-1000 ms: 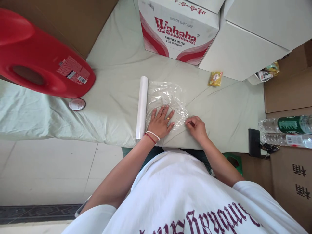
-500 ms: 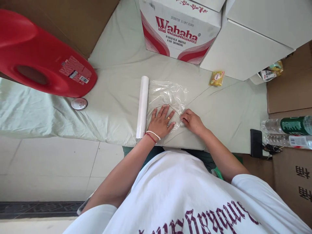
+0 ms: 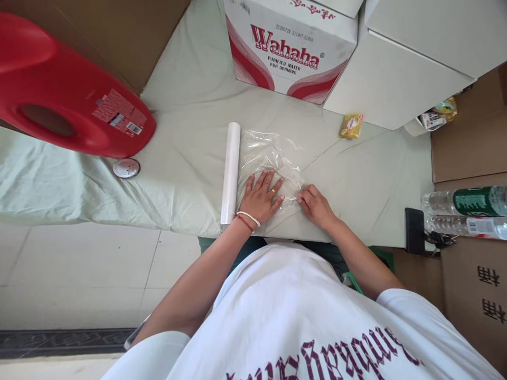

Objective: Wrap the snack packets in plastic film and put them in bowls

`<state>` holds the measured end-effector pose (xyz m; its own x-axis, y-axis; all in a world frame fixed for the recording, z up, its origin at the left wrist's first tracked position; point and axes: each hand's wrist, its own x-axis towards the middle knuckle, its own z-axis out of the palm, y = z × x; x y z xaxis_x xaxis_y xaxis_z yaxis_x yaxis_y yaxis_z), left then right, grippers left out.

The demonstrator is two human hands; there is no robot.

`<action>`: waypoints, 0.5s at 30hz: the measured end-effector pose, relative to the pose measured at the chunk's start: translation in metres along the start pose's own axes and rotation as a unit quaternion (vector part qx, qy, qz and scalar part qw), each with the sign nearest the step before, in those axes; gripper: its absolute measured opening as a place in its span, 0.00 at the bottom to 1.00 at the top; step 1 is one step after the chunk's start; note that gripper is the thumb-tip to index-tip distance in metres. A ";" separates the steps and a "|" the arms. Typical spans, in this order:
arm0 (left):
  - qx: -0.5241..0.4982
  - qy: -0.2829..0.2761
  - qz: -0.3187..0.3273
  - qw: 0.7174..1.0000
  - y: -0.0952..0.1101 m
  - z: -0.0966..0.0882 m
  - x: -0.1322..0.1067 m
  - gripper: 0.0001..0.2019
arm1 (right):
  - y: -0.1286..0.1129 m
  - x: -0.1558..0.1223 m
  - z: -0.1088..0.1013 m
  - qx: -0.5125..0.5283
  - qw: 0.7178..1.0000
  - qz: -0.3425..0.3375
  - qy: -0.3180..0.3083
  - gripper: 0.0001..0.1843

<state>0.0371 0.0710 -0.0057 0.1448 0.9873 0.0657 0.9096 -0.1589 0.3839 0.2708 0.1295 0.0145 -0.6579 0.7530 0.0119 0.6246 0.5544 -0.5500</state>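
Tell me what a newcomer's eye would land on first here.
The big red plastic jug lying at the far left and the Wahaha water box at top centre stand out first. Between them, on the pale green cloth, the left hand lies flat on clear plastic film spread beside a white roll. The right hand pinches the film's right edge.

roll (image 3: 230, 173) lies on cloth (image 3: 186, 142), approx mid. film (image 3: 271, 155) spread on cloth, touching roll's r side. l hand (image 3: 260, 199) flat on film's near part, just r of roll. r hand (image 3: 317, 207) pinches film's near-r edge, just r of l hand. box (image 3: 289, 47) behind film. packet (image 3: 350, 125) r of film, before 2nd box (image 3: 396, 79). jug (image 3: 67, 105) far l, cap (image 3: 125, 168) just before it. bottles (image 3: 471, 203) far r, off cloth.
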 end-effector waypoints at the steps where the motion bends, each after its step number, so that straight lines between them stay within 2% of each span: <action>1: 0.003 0.000 0.001 1.000 0.000 0.000 0.000 0.30 | 0.000 -0.002 0.000 0.002 1.000 -0.001 0.005 0.12; 15: -0.006 -0.005 -0.002 1.000 0.001 -0.002 0.000 0.30 | 0.013 -0.037 0.000 0.006 0.998 -0.018 0.063 0.10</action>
<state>0.0376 0.0709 -0.0030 0.1445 0.9880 0.0537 0.9057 -0.1539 0.3950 0.3031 0.1082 0.0069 -0.6213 0.7715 0.1369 0.5958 0.5787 -0.5569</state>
